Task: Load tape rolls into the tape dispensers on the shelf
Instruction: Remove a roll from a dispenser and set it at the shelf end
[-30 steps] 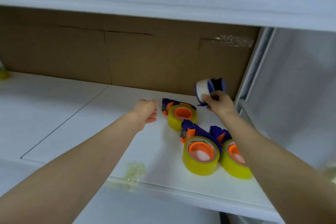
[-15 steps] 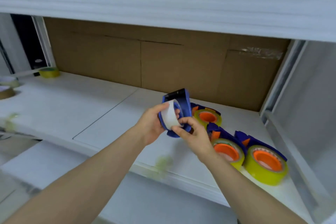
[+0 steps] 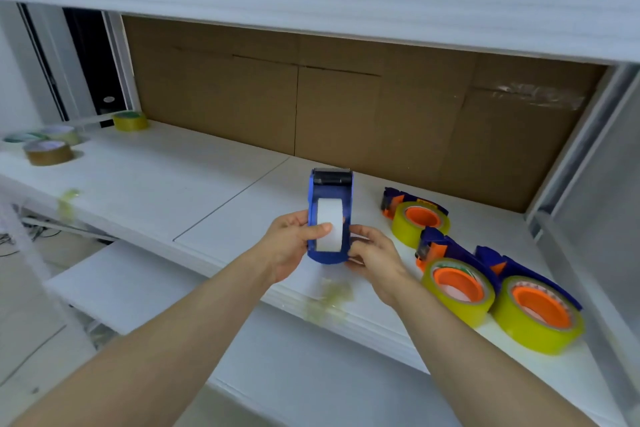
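A blue tape dispenser (image 3: 330,184) with a white roll (image 3: 329,218) inside it is held upright over the white shelf (image 3: 194,191), its black cutter end pointing away. My left hand (image 3: 291,246) grips its left side, thumb on the white roll. My right hand (image 3: 372,253) holds its right side and bottom. To the right on the shelf lie three blue dispensers with orange hubs and yellow tape: a far one (image 3: 420,222), a middle one (image 3: 457,284) and a near one (image 3: 540,315).
Loose tape rolls sit at the shelf's far left: a yellow roll (image 3: 131,120), a brown roll (image 3: 48,152) and a pale roll (image 3: 62,133). Cardboard (image 3: 346,107) backs the shelf. An upper shelf (image 3: 311,0) overhangs. Crumpled tape scraps (image 3: 329,298) cling to the front edge.
The dispenser came from the back right of the shelf toward me. My left hand joined the right on it, and it now stands upright with the white roll facing me.
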Demonstrator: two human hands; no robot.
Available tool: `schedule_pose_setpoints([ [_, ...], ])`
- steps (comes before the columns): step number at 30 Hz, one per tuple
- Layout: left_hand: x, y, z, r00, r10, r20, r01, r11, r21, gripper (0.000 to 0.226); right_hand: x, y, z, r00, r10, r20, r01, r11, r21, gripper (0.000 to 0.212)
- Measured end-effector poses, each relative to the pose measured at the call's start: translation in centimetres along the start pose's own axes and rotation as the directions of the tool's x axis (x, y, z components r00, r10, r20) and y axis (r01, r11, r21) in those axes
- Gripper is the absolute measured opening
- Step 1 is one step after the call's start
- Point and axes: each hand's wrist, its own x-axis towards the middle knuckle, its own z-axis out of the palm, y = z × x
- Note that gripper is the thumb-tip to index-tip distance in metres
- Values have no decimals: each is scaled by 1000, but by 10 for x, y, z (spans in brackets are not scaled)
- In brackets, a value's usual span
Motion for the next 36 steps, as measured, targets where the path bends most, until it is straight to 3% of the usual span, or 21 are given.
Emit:
schedule_pose_setpoints([
  [4,-2,-1,-4,996,12,87,-11,1000,-12,30,5,1,2,993,115,-27,-114,992,49,59],
  [8,-3,3,-4,988,9,157,-6,1000,-21,29,13,-4,0,986,91,-142,-102,992,-73,30],
  [13,0,5,-1,990,23,136,-21,1000,-15,31,17,-15,4,988,85,-130,-99,989,-109,37],
  [15,1,5,-1,994,31,101,-31,1000,-7,29,14,-18,6,974,-3,-225,-46,977,-209,38],
  [17,3,4,-1,998,33,54,-34,999,14,30,6,-22,4,926,-176,-333,97,966,-241,18],
  [18,4,3,-1,999,34,31,-35,999,31,31,0,-24,5,918,-226,-325,165,965,-205,7],
  [22,8,-2,5,998,57,-23,-53,990,131,39,-20,-27,13,973,-206,-100,196,975,-105,31],
  [24,10,-5,10,996,75,-46,-66,983,174,40,-21,-26,13,973,-210,-97,205,977,-60,24],
  [26,14,-6,13,997,67,-48,-62,992,107,35,-19,-28,10,975,-190,-119,190,982,-10,12],
  [29,21,-3,16,998,14,-59,-23,988,-152,24,-14,-33,1,981,-147,-129,157,985,71,9],
  [33,34,-5,13,974,-136,-182,66,935,-349,20,-7,-36,-24,974,-67,-216,102,983,153,46],
  [36,41,-14,11,950,-251,-184,138,870,-473,24,-7,-36,-37,961,21,-275,47,970,239,58],
])
